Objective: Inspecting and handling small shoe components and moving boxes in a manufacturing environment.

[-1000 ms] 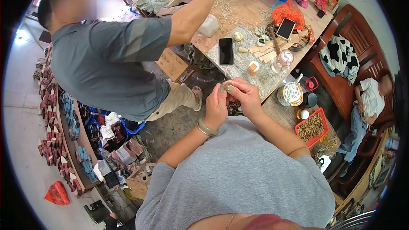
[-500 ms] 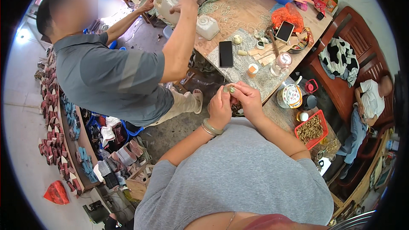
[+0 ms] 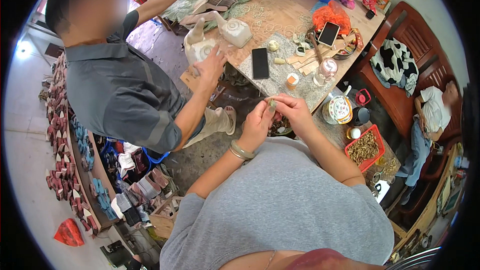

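In front of my chest, above the near edge of the table, my left hand (image 3: pixel 256 127) and right hand (image 3: pixel 296 115) meet with thumbs and fingertips pinched together. Something small and greenish shows at the fingertips. Whether it is a held piece or a thumbnail I cannot make out. Bangles (image 3: pixel 241 151) circle my left wrist. Partly hidden below my hands is a dark container (image 3: pixel 281 129) with brownish bits in it. A thin pale string (image 3: pixel 260 88) hangs by the table corner, just beyond my fingers.
At left a co-worker (image 3: pixel 125 90) reaches across the table (image 3: pixel 280 15), one hand by a white foot-shaped form (image 3: pixel 196 50). Right of me are a floral teapot (image 3: pixel 338 110) and a red basket of peanuts (image 3: pixel 367 149). A person sits on the wooden bench (image 3: pixel 422 45).
My hands stay pinched together, with the fingers slightly shifted. The co-worker has lowered one hand with the white form beside the table and stretched the other arm out toward the fabric pieces.
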{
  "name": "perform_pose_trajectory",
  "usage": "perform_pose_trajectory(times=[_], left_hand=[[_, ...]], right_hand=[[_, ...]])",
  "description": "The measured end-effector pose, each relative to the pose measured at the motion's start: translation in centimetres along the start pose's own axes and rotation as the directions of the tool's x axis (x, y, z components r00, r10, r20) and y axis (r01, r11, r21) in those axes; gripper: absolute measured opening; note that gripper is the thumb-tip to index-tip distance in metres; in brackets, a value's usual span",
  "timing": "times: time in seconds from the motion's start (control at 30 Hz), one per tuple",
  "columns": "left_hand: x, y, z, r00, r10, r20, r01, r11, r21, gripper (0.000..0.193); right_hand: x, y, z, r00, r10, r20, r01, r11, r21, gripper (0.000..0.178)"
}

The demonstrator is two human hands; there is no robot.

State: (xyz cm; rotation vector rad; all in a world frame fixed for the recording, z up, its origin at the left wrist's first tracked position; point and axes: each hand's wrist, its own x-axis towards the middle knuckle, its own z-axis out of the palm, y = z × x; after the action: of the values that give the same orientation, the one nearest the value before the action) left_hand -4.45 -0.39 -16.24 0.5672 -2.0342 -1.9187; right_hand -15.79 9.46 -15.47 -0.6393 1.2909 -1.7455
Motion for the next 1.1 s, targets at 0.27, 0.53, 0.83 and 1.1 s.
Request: perform_pose_trajectory(times=[0.27, 0.53, 0.83, 1.1], left_hand=[[0.0, -0.1, 0.7, 0.995, 0.044, -0.095, -0.051, 0.996, -0.073, 0.032], [-0.2, -0.5, 0.4, 0.987, 0.036, -0.159, -0.009, 0.986, 0.166, 0.029], [-0.5, -0.4, -0.1, 0.979, 0.084, -0.188, -0.03, 0.961, 0.274, 0.029], [-0.9, -0.5, 0.0, 0.985, -0.012, -0.175, 0.036, 0.991, 0.13, 0.03]], right_hand=[[-0.4, 0.6, -0.4, 0.999, 0.033, 0.025, -0.034, 0.998, 0.052, 0.022], [-0.7, -0.2, -0.9, 0.981, -0.191, 0.011, 0.176, 0.876, -0.448, 0.017], [-0.4, -0.9, -0.5, 0.961, -0.262, 0.09, 0.265, 0.768, -0.583, 0.012], [-1.2, -6.4, 1.3, 0.903, -0.425, -0.066, 0.402, 0.887, -0.227, 0.01]])
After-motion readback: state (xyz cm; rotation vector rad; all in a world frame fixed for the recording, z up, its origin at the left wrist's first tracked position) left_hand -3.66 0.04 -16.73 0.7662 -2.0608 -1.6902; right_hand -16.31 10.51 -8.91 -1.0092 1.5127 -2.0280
